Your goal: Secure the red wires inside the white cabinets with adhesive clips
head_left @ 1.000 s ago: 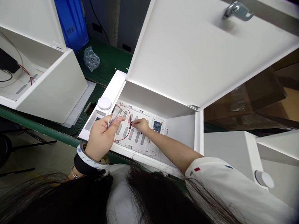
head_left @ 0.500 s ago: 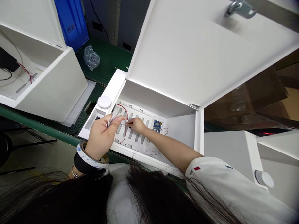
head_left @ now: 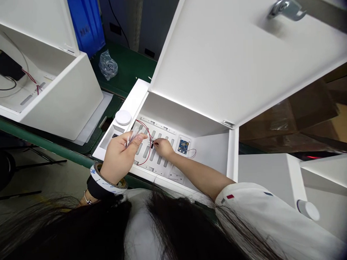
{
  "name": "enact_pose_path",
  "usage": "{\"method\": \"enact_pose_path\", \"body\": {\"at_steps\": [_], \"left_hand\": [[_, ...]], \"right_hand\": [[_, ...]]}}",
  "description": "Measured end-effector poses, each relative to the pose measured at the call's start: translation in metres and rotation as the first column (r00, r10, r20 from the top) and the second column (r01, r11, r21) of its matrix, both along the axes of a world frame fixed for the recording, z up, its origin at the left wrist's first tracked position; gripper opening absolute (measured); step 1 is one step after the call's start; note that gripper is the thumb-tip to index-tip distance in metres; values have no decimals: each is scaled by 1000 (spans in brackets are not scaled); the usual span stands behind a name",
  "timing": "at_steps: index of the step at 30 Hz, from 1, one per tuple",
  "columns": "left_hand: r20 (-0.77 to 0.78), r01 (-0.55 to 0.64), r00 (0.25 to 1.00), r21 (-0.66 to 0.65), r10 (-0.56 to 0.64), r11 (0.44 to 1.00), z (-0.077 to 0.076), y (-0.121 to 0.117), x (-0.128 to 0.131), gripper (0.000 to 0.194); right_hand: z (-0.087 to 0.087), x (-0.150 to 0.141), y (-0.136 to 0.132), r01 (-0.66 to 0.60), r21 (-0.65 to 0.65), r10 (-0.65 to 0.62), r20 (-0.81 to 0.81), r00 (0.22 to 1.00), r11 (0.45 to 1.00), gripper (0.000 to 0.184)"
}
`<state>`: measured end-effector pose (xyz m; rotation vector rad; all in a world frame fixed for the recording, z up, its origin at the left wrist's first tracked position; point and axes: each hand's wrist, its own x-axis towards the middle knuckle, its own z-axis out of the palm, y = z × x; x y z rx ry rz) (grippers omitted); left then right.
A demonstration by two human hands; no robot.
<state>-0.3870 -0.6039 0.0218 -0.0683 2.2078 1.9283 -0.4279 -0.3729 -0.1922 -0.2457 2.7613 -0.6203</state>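
well, we find the left hand (head_left: 119,156) closed, thumb against fingers, on some thin white strips (head_left: 131,139), though the fingers hide most of them and we cannot make out what they are. the right hand (head_left: 163,147) has its fingertips (head_left: 157,143) pinched together on a small black part (head_left: 152,145), too small for us to read, and a red wire (head_left: 143,144) loops from near it across the slotted white plate (head_left: 160,162) inside the open white cabinet (head_left: 173,118). taking that cabinet as our landmark, a blue circuit board (head_left: 183,146) lies inside it, right of the hands, and a round white disc (head_left: 123,117) sits on its left ledge. its raised door (head_left: 230,56) fills the view above, carrying a metal latch (head_left: 287,8). left of it stands a second open cabinet (head_left: 58,96) holding a black module (head_left: 4,64), and beyond the gap between them we see a blue bin (head_left: 85,19) and a plastic bag (head_left: 108,65). a roll of tape (head_left: 108,183) rings the left wrist, and dark hair (head_left: 66,234) blocks the bottom of our view.
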Motion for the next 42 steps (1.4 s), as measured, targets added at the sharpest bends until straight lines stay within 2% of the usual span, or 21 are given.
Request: {"method": "enact_pose_path", "body": {"at_steps": [5,10,14,28,36,42], "left_hand": [[-3,-1,1000,-3,1,1000,1,1,-1,33],[-5,4,1000,-2,-4,1000,2,1,0,32],[-2,5,1000,7,-5,1000,1,1,0,34],[1,4,1000,17,-4,1000,1,1,0,33],[-4,9,1000,6,-9,1000,1,1,-1,33],[-5,4,1000,3,-4,1000,-1,1,0,32]], "right_hand": [[0,-1,0,39,5,-39,-28,999,999,23],[2,1,-1,-66,115,69,-28,997,991,25],[4,1,-2,-92,173,96,-16,995,981,25],[4,-2,1,-281,191,281,26,959,941,31],[5,-4,-2,-270,187,264,58,963,945,35],[9,-6,-5,-312,239,302,80,950,920,32]]}}
